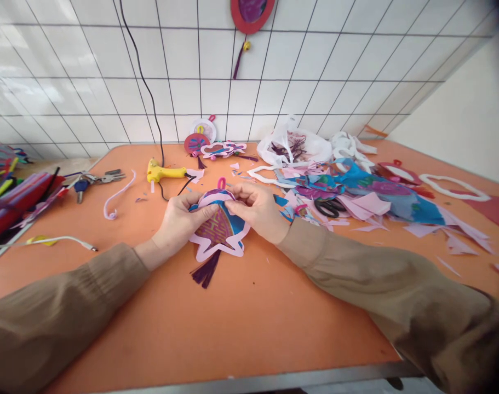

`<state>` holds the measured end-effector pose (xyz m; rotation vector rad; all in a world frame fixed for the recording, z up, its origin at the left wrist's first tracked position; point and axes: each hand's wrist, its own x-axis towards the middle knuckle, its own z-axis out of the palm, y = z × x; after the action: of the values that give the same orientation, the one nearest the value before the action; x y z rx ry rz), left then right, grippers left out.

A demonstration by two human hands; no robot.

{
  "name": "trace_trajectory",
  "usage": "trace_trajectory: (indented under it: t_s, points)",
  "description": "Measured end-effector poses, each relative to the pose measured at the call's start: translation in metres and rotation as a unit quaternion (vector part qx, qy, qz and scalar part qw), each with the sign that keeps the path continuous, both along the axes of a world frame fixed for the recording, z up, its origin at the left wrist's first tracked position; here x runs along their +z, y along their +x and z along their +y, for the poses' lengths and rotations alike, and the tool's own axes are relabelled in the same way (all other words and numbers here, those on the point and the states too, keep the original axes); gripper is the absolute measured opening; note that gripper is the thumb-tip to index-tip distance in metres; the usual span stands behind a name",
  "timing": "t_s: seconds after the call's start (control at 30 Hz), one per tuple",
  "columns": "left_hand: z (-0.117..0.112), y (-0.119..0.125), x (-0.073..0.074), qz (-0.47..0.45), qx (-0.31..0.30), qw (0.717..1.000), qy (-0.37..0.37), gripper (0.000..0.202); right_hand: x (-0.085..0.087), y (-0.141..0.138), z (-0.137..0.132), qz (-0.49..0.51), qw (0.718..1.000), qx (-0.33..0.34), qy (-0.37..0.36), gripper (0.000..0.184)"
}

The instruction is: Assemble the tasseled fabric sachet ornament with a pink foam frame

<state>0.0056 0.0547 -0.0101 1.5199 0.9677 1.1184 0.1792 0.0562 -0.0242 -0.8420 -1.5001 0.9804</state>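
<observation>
Between my two hands is a paper ornament (218, 227) with a pink scalloped border, a blue and patterned purple-brown middle and a pink loop (221, 183) at its top. A dark purple tassel (207, 270) hangs from its lower edge onto the table. My left hand (183, 216) pinches its upper left side, thumb on the front. My right hand (259, 210) grips the upper right side, thumb and fingers near the top rim. The fingers behind the ornament are hidden.
On the orange table (216, 334) lie a yellow glue gun (166, 172), keys (95, 180) and a pink pipe cleaner (121, 197) at left. Paper scraps (364, 205), black-handled scissors (329, 208) and a white plastic bag (294, 148) lie right. Finished-looking ornaments (198, 143) lean near the tiled wall.
</observation>
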Motion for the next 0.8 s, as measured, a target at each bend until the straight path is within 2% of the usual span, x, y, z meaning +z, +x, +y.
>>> trace_trajectory:
  t_s: [0.2, 0.43, 0.53, 0.63, 0.7, 0.8]
  points:
    - [0.004, -0.003, -0.005, 0.000, -0.001, 1.000, -0.024, 0.039, -0.004, -0.001, 0.002, 0.011, 1.000, 0.018, -0.008, 0.023]
    - [0.005, -0.002, -0.008, -0.044, 0.000, 0.994, -0.103, 0.031, -0.004, 0.001, -0.002, -0.034, 0.999, 0.014, -0.019, 0.027]
    - [0.005, -0.002, -0.008, -0.042, -0.004, 0.994, -0.104, 0.030, -0.002, 0.004, -0.001, -0.068, 0.994, -0.072, 0.050, 0.019]
    - [0.004, -0.002, -0.007, -0.012, -0.016, 0.997, -0.075, 0.029, 0.004, 0.005, -0.003, -0.129, 0.959, -0.167, 0.188, 0.008]
    - [0.002, -0.001, -0.006, 0.028, -0.026, 0.999, -0.028, 0.028, 0.009, 0.006, -0.005, -0.176, 0.929, -0.182, 0.269, 0.006]
    - [-0.002, 0.000, -0.003, 0.085, -0.035, 0.994, 0.053, 0.027, 0.014, 0.005, -0.008, -0.234, 0.905, -0.162, 0.316, 0.008]
